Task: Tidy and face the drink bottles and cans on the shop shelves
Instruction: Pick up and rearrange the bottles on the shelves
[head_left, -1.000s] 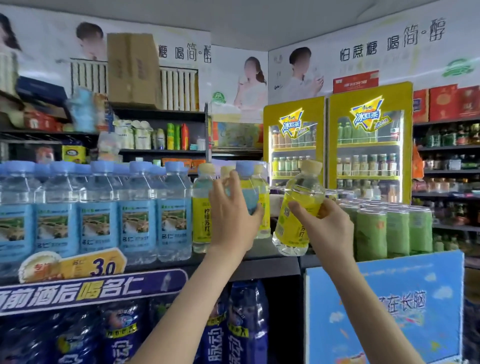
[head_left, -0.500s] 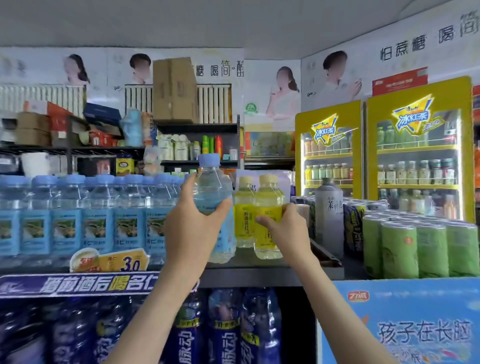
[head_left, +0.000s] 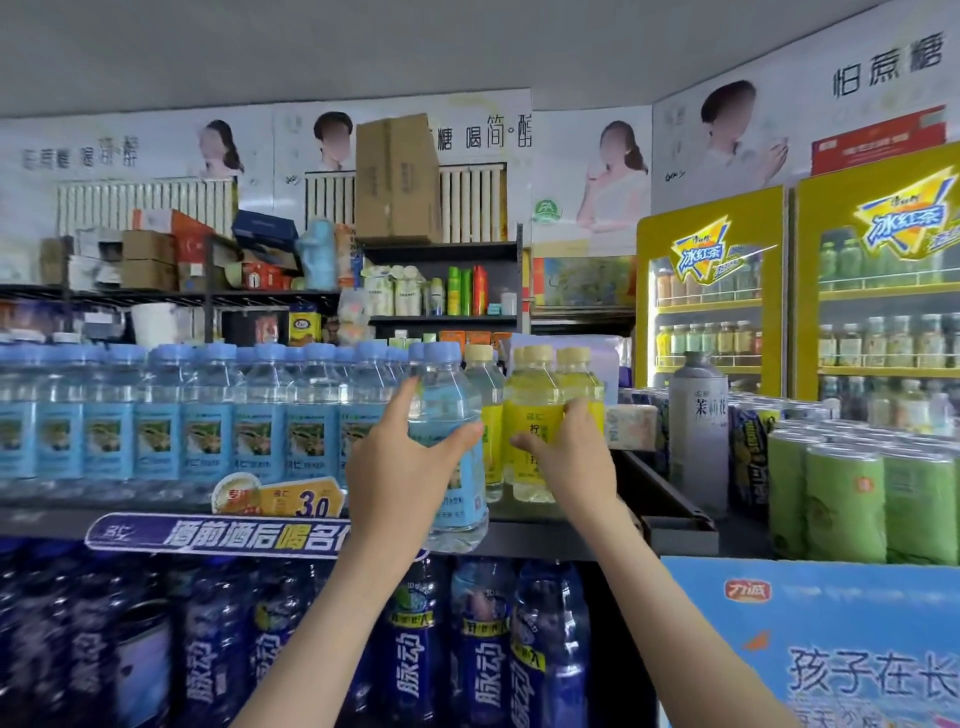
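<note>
My left hand (head_left: 400, 467) grips a clear blue-capped, blue-labelled bottle (head_left: 452, 410) at the front edge of the upper shelf (head_left: 545, 532), at the right end of a long row of matching blue bottles (head_left: 208, 415). My right hand (head_left: 569, 457) wraps round a yellow lemon-drink bottle (head_left: 532, 410) that stands upright on the same shelf among other yellow bottles (head_left: 579, 384). The hand hides the lower part of its label.
Dark blue bottles (head_left: 467, 649) fill the shelf below. At right stand a grey tea bottle (head_left: 698, 431), green cans (head_left: 852, 499) and a blue carton (head_left: 831, 649). Yellow drink fridges (head_left: 711, 291) line the back wall. A price tag (head_left: 280, 499) hangs on the shelf edge.
My right hand has brought the yellow bottle left and set it upright among the yellow ones. My left hand has pulled the blue bottle forward to the shelf's front edge.
</note>
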